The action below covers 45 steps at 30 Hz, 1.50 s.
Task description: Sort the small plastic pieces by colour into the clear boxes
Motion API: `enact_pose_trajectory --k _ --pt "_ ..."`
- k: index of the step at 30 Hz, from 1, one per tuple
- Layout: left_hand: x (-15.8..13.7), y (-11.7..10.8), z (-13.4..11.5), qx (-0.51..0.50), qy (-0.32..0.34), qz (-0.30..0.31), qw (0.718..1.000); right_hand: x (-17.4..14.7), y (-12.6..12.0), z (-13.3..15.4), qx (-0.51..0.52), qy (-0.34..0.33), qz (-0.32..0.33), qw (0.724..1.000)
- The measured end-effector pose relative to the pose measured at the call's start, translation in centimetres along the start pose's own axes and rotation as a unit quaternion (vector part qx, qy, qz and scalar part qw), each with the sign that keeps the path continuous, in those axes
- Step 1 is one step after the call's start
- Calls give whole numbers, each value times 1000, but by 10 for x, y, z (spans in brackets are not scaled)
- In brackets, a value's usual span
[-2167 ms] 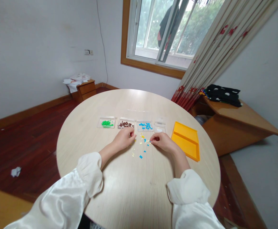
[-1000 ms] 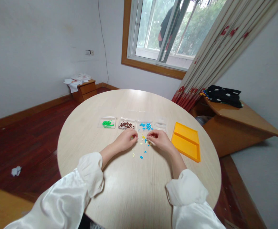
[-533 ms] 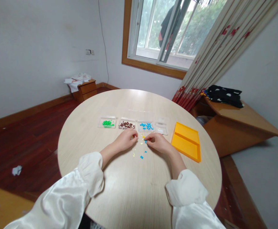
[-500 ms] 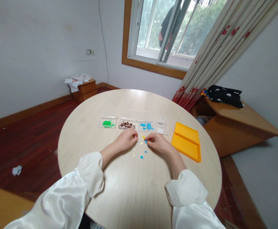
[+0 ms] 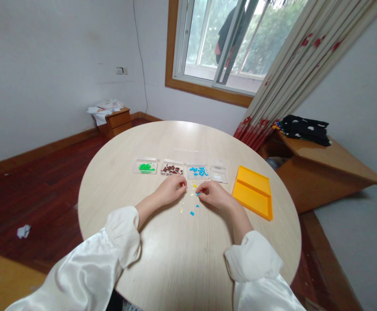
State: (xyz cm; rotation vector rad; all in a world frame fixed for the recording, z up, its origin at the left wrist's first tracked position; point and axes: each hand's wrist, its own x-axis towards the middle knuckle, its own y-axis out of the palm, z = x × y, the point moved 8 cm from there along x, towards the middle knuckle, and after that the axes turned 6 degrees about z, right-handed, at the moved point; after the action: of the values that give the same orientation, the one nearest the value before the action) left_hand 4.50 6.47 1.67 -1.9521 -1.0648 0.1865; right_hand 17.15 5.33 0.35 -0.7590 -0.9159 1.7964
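My left hand [image 5: 172,190] is closed on the table, its fingers curled and thumb and fingertips near each other; what they hold, if anything, is too small to make out. Facing it, my right hand [image 5: 213,193] pinches a small blue building brick [image 5: 198,194] at its fingertips. Between the hands lie a yellow piece [image 5: 194,186] and several tiny cream pieces [image 5: 192,195]. Closer to me are a flat blue piece [image 5: 192,213], a smaller blue one [image 5: 198,206] and more cream bits [image 5: 181,211].
Clear boxes stand in a row behind the hands, holding green pieces [image 5: 147,167], dark brown pieces [image 5: 172,169] and blue pieces [image 5: 198,171]. A clear box [image 5: 219,176] with something whitish ends the row. At right lies a yellow divided tray [image 5: 252,192] on the round table [image 5: 175,268].
The blue brick at my right fingertips has shifted slightly downward and turned. My left hand has hardly moved, and the loose pieces lie as before.
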Motion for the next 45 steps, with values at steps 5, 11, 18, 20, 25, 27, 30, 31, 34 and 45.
enact_pose_trajectory --k 5,11,18,20,25,27,30,31,34,45 --pt "0 -1 -1 -2 -7 4 1000 0 2 -3 -11 2 12 1000" --pt "0 -1 0 -1 -3 -2 1000 -1 0 1 -34 -2 16 999" --pt "0 -1 0 2 0 -4 1000 -1 3 1 -12 5 25 1000" --pt "0 -1 1 2 -1 -3 1000 -1 3 2 -14 8 27 999" --pt "1 -1 1 2 -3 -2 1000 -1 1 3 -31 3 16 999" --pt "1 -1 1 1 -4 -4 1000 -1 1 1 -28 3 9 1000" --pt "0 -1 1 1 -4 -6 1000 0 -1 -1 3 -3 -12 1000" --pt "0 -1 1 1 -3 -7 1000 0 -2 -2 17 -8 -23 1000" --pt "0 -1 0 2 -2 -7 1000 2 -4 -5 72 -19 -53 996" --pt "0 -4 -2 5 2 -6 1000 7 -20 -38 320 21 -262 910"
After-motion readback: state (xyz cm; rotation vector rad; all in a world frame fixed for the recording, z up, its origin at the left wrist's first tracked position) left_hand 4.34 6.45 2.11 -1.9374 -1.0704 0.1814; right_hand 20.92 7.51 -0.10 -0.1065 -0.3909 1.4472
